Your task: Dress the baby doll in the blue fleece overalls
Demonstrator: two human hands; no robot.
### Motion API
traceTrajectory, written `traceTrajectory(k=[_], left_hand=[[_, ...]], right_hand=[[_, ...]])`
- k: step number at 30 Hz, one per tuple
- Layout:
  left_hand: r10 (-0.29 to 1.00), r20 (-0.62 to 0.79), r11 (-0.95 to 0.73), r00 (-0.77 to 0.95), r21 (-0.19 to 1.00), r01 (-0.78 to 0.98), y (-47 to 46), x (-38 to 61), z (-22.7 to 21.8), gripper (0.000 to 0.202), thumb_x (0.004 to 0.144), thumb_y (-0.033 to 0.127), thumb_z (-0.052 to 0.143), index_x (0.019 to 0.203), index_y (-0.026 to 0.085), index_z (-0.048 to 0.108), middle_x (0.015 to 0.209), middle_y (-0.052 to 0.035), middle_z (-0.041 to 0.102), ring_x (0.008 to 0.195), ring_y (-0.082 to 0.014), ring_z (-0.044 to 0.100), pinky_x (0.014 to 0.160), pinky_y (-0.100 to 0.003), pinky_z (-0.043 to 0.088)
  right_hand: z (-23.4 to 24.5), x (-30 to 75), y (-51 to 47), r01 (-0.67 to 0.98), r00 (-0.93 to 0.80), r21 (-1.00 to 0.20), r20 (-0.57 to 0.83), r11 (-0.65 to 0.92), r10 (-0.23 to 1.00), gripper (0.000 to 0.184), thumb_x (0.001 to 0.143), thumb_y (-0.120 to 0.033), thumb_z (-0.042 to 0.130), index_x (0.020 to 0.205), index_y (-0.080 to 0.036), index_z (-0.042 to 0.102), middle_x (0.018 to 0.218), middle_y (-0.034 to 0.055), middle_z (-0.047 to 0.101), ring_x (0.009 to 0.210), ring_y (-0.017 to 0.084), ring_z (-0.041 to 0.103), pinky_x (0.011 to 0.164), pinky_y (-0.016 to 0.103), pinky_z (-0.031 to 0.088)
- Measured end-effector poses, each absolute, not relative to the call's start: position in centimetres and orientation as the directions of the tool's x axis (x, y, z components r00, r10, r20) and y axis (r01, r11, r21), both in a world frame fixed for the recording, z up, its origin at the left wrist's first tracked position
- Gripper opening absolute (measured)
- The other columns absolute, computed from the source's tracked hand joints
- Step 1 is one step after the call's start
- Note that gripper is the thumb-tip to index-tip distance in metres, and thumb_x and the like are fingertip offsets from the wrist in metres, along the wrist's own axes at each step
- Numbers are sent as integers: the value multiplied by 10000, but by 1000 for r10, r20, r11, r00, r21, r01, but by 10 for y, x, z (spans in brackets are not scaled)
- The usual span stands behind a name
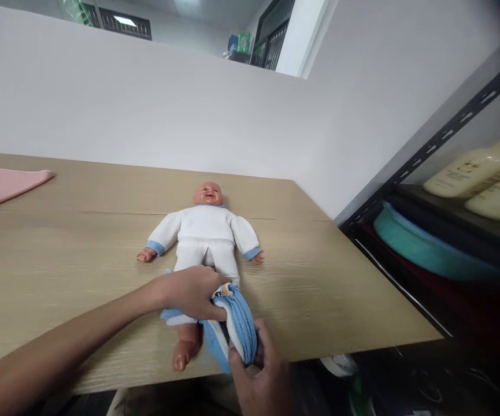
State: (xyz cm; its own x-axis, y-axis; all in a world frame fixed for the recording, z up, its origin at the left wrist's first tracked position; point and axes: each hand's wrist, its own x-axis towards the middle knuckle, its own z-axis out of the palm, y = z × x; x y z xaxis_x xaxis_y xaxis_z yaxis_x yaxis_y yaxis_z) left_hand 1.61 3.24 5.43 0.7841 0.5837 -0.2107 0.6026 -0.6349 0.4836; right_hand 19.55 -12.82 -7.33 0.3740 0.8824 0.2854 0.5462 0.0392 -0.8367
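A baby doll [209, 195] lies on its back, dressed in a white top [206, 222] with blue cuffs and white trousers [189, 254]. One bare foot [186, 346] points toward me; its other foot is hidden. My left hand [195, 290] reaches over the doll's legs and grips the upper edge of a bunched blue-and-white cloth [241, 320]. That cloth has ribbed blue folds and a small orange mark; I cannot tell whether it belongs to the trousers. From below, my right hand [262, 370] pinches its lower edge between thumb and fingers.
The wooden table [80, 260] meets a white wall behind. Pink cloth [2, 185] lies at far left. To the right, a dark metal shelf [406, 167] holds cream bottles [470, 173] and a teal basin [427, 242]. The table's front edge runs just below the doll's foot.
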Motion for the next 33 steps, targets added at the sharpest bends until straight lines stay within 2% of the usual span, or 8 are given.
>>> traceTrajectory(k=[3, 6, 10, 17, 20, 25, 31, 33], left_hand=[[565, -236, -680, 791, 410, 608, 29, 19, 51, 408, 866, 362, 820, 1235, 202, 753, 994, -105, 823, 963, -360, 794, 806, -393, 552], [570, -267, -681, 777, 376, 628, 25, 22, 48, 519, 832, 366, 874, 1286, 188, 698, 1133, -139, 819, 1078, -394, 788, 858, -411, 569], [560, -242, -678, 792, 414, 607, 21, 24, 43, 558, 781, 311, 924, 1248, 177, 650, 1268, -162, 766, 1199, -401, 751, 939, -410, 580], [608, -231, -555, 760, 561, 615, 24, 22, 37, 635, 763, 261, 902, 1300, 180, 573, 1170, -123, 776, 1096, -361, 776, 895, -393, 584], [612, -255, -494, 749, 616, 613, 29, 21, 38, 668, 734, 239, 897, 1311, 184, 565, 1190, -120, 772, 1091, -354, 780, 869, -382, 590], [592, -284, -464, 755, 646, 607, 35, 18, 37, 695, 728, 241, 888, 1337, 192, 557, 1198, -118, 775, 1070, -353, 785, 864, -385, 602], [549, -254, -595, 797, 551, 585, 31, 20, 26, 796, 728, 254, 891, 1420, 181, 504, 1172, -147, 783, 1089, -392, 787, 862, -409, 613], [541, -242, -623, 806, 528, 577, 32, 21, 22, 813, 736, 266, 879, 1440, 173, 483, 1166, -152, 783, 1083, -395, 788, 853, -412, 612]], right_hand=[[-71, 200, -130, 713, 338, -695, 457, 94, 823, 194, 868, -326, 706, 1041, -241, 712, 909, 65, 732, 799, 283, 697, 756, 409, 610], [-68, 206, -124, 788, 320, -603, 570, 121, 757, 180, 884, -275, 668, 1052, -239, 719, 1152, 139, 712, 1036, 350, 696, 925, 511, 606], [-86, 213, -123, 641, 356, -760, 418, 107, 836, 287, 1002, -280, 542, 1223, -235, 721, 1321, 160, 732, 1215, 350, 738, 986, 485, 635], [-132, 235, -123, 368, 480, -917, 47, -153, 876, 557, 979, -480, 698, 1455, -192, 725, 1465, 186, 780, 1370, 416, 745, 1065, 522, 679], [-131, 235, -115, 341, 472, -930, 42, -138, 881, 582, 960, -454, 717, 1485, -202, 704, 1453, 168, 790, 1367, 403, 751, 1115, 533, 658], [-114, 238, -106, 450, 288, -893, 117, -26, 950, 545, 865, -336, 754, 1395, -212, 747, 1368, 148, 811, 1295, 371, 778, 1114, 486, 651], [-96, 226, -104, 573, 219, -819, 169, 14, 961, 568, 767, -230, 714, 1335, -252, 742, 1266, 113, 803, 1195, 354, 795, 980, 429, 679], [-93, 219, -104, 586, 272, -810, 174, -20, 946, 629, 742, -195, 697, 1367, -261, 700, 1291, 114, 784, 1215, 355, 780, 986, 438, 666]])
